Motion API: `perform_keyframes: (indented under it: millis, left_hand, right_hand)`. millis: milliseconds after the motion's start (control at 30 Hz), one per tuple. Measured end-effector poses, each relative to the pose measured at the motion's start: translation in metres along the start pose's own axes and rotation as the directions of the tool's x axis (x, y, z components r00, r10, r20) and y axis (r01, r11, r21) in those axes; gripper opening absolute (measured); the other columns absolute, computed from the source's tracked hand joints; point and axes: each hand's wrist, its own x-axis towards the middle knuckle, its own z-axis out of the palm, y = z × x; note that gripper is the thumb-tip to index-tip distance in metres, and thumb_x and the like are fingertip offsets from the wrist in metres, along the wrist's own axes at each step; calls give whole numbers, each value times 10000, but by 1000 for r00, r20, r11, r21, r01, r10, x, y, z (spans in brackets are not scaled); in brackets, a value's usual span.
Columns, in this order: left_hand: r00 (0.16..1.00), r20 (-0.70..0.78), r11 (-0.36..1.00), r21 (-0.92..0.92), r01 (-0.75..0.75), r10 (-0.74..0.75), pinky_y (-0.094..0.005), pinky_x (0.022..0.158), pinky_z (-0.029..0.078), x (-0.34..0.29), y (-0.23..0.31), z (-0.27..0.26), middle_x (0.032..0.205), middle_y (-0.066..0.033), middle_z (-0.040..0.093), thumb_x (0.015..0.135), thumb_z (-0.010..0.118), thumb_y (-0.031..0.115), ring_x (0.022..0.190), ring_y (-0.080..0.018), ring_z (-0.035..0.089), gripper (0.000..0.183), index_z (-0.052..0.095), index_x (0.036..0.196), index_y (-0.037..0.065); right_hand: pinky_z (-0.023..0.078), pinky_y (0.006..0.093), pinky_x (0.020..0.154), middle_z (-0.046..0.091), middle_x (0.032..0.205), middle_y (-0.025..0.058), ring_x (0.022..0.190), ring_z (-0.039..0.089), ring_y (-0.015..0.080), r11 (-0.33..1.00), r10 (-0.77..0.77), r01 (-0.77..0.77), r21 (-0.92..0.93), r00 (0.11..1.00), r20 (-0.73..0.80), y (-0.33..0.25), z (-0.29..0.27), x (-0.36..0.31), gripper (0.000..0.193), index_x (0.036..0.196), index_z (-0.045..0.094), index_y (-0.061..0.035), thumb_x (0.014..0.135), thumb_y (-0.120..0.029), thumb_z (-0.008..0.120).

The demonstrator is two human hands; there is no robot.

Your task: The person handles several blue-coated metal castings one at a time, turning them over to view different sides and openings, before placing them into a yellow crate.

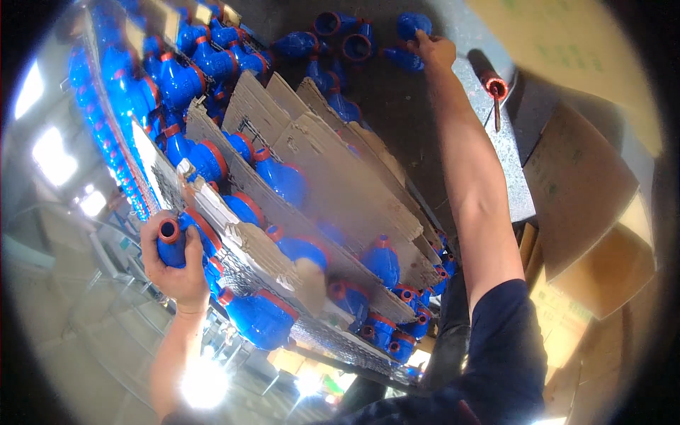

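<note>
My left hand [178,268] grips a blue valve [172,244] just beside the cardboard dividers [333,163]; my right hand [433,51] clasps another blue valve [411,27].

Daylight glared white at the left edge and near bottom; fisheye bending and soft blur smeared the rim.

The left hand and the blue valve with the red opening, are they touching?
Touching. The head view shows the left hand wrapped around the blue valve, fingers closed on its body just under the red opening.
</note>
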Motion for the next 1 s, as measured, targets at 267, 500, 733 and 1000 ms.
perform_keyframes:
  millis: [267, 500, 733, 1000]
  left_hand:
    - [1000, -2, 999, -13, -31, 31, -309, 851, 447, 3, -6, 2, 965, -99, 576, 738, 666, -61, 874, -197, 549, 270, 567, 984, -6]
    - [999, 41, 1000, 21, -13, 12, -300, 891, 430, 7, 6, -4, 992, -81, 573, 753, 637, -20, 927, -180, 547, 288, 574, 1033, 0]
    - [996, 76, 998, 40, -53, 50, -354, 939, 417, 6, 3, -7, 1004, -124, 571, 712, 654, 0, 979, -236, 556, 290, 573, 990, -4]
    - [997, 74, 997, 74, -13, 8, -384, 945, 422, 5, 2, -7, 1001, -140, 576, 689, 640, -14, 989, -264, 564, 314, 570, 995, -20]
  right_hand:
    - [626, 364, 619, 713, 920, 169, 744, 717, 298, 864, 171, -58, 500, 968, -184, -23, 32, -41, 337, 980, 651, 91, 868, -219, 722]
    - [551, 381, 826, 705, 1096, 153, 966, 694, 252, 959, -280, 283, -5, 951, 132, 20, 165, -62, 469, 1254, 613, -76, 869, -336, 682]
    - [477, 438, 976, 650, 1203, 215, 1108, 621, 381, 896, -256, 359, -260, 899, 356, 16, 220, -45, 467, 1262, 608, -62, 865, -304, 657]
    - [466, 395, 1000, 642, 1270, 164, 1172, 609, 337, 915, -251, 372, -155, 827, 503, 41, 237, -27, 561, 1331, 601, -142, 826, -358, 714]
